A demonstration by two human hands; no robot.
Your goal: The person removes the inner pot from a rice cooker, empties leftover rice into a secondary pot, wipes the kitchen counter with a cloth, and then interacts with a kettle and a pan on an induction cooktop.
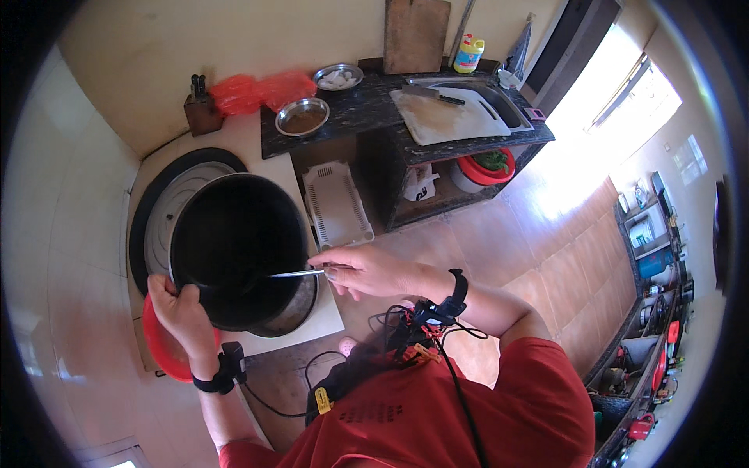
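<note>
My left hand (pixel 178 310) grips the near left rim of a deep black cooking pot (pixel 240 234), which is tilted over a light stove top. In my right hand (pixel 366 272) is the metal handle of a utensil (pixel 295 273); its far end is lost in the dark inside of the pot. Below the pot's left side, partly behind my left hand and wrist, stands a red plastic basin (pixel 161 351). Behind the pot lies a large round metal lid or pan (pixel 161 205) with a dark ring around it.
A knife block (pixel 202 114), red plastic bags (pixel 263 90) and two metal bowls (pixel 302 117) (pixel 338 77) stand beyond the stove. On the dark counter (pixel 363 117), a cleaver (pixel 433 95) lies on a white cutting board (pixel 450 120) beside the sink (pixel 503 108). A white plastic rack (pixel 339 205) is below.
</note>
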